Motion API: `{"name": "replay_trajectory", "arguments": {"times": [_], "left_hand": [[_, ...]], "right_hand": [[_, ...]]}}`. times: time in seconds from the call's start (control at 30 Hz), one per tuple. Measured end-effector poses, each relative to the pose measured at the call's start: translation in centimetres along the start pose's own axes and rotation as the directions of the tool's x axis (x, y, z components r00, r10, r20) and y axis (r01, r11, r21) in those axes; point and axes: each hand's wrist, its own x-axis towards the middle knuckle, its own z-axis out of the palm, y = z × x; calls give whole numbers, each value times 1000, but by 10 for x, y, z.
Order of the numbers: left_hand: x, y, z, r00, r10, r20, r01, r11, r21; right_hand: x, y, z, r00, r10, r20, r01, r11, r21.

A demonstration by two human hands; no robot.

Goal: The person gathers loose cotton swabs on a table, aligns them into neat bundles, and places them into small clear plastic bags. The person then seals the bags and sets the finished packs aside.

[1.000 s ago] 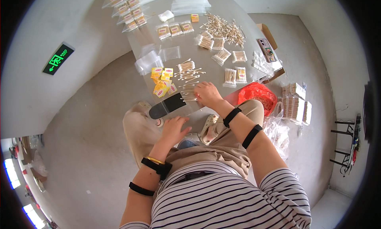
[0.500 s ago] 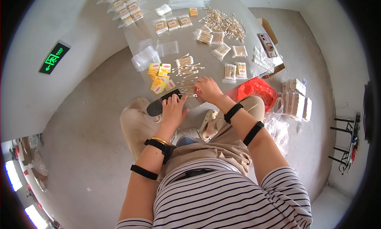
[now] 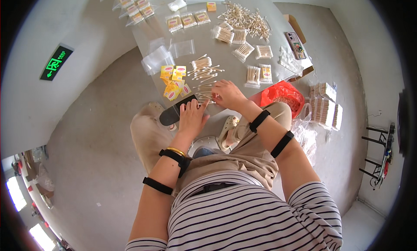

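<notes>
Loose cotton swabs lie in a row near the table's front edge, with a messier heap of swabs behind them. My right hand is closed, its bent fingertips at the right ends of the row. My left hand lies with its fingers stretched over the table edge, the index fingertip by the nearest swabs. Partly under that hand is a dark, rounded flat object; its kind is unclear. Yellow printed cards sit left of the swabs.
Clear empty bags lie farther left on the grey table. Filled swab packs, a large swab pile and a phone are to the right. A red bag hangs beside my knee, near stacked swab bundles.
The view has shifted slightly. My right hand's fingers have moved a little left along the swab row, while my left hand stays at the table edge.
</notes>
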Motion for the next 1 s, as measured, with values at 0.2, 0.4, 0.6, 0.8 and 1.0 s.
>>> {"name": "replay_trajectory", "arguments": {"times": [0.2, 0.4, 0.6, 0.8, 1.0], "left_hand": [[4, -2, 1, 995, -99, -18, 99, 995, 23], [-5, -5, 1, 996, -92, -1, 92, 995, 47], [-20, -2, 4, 998, -57, -31, 59, 996, 65], [-25, -2, 3, 997, -67, -26, 68, 997, 38], [-24, -3, 6, 995, -88, -53, 88, 996, -2]], "right_hand": [[-14, 3, -16, 997, 73, 21, -70, 990, -122], [-12, 2, -6, 999, 49, 12, -41, 924, -379], [5, -9, 12, 999, -5, -42, -10, 940, -341], [9, -23, 24, 998, -25, -61, 11, 976, -216], [11, -24, 32, 1000, -10, -13, 6, 963, -268]]}}
